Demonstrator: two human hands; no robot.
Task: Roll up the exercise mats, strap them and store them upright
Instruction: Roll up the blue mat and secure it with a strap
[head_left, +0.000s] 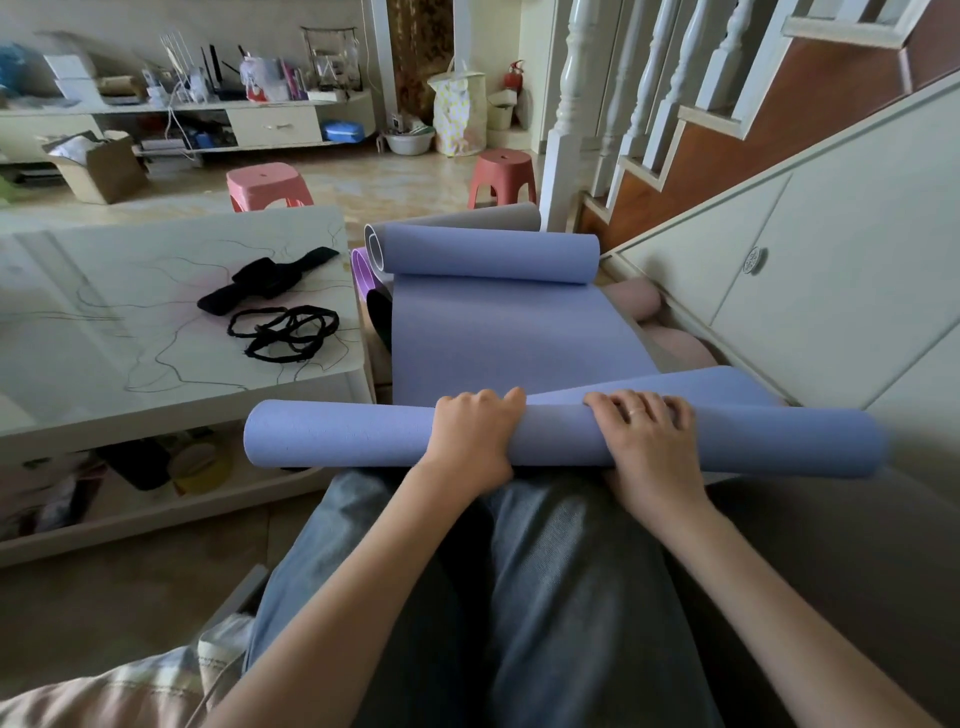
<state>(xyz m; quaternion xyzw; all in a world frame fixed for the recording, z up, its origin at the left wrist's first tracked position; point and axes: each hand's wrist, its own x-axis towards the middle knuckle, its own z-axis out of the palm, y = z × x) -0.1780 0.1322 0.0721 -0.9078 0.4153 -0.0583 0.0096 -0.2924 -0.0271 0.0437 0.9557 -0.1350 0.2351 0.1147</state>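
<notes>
Here both hands (561, 436) grip the mat's (498, 338) near roll.

A: I can't see the left hand (470, 441) fingertips; they're tucked behind the blue mat (498, 332) roll.

B: I've also lost the pink rolls (636, 304) under its sheet, and the tabletop (130, 322) runs off frame left.

Two pink stools (269, 183) on the floor, cardboard box (98, 166), patterned laundry bag (458, 115), red extinguisher (514, 75), white stair balusters (574, 78).
</notes>
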